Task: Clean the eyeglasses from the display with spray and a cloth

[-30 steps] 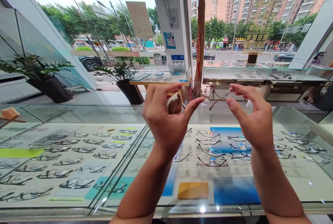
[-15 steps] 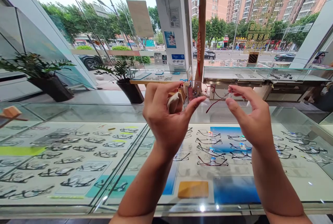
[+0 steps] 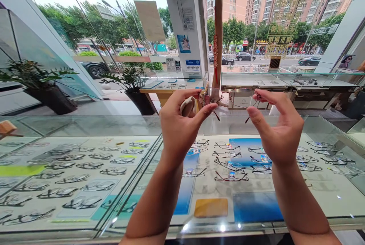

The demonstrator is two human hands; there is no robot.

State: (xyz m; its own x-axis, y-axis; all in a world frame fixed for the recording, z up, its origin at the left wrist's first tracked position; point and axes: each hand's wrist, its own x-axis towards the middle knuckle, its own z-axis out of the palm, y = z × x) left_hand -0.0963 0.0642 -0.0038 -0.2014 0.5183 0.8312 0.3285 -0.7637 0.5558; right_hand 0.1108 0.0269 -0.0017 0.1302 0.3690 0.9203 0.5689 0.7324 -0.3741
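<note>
A pair of thin-rimmed eyeglasses [image 3: 243, 90] is held up between my two hands, above the glass display case. My left hand [image 3: 182, 123] grips the left lens side with thumb and forefinger, and a bunched pale cloth [image 3: 188, 107] is tucked in its curled fingers. My right hand [image 3: 281, 129] holds the right end of the frame between thumb and fingers. The lenses face across the view, and the dark temple tips hang below them.
Under my forearms stands the glass display case [image 3: 114, 233] with rows of eyeglasses [image 3: 230, 176] inside. A tan rectangular block [image 3: 211, 207] lies in it near the front. Beyond are potted plants [image 3: 137, 93], a wooden post [image 3: 218, 43] and another glass counter [image 3: 285, 79].
The eyeglasses have turned from a slanted pose to one with both lenses spread toward the view. My right hand has shifted slightly to the right.
</note>
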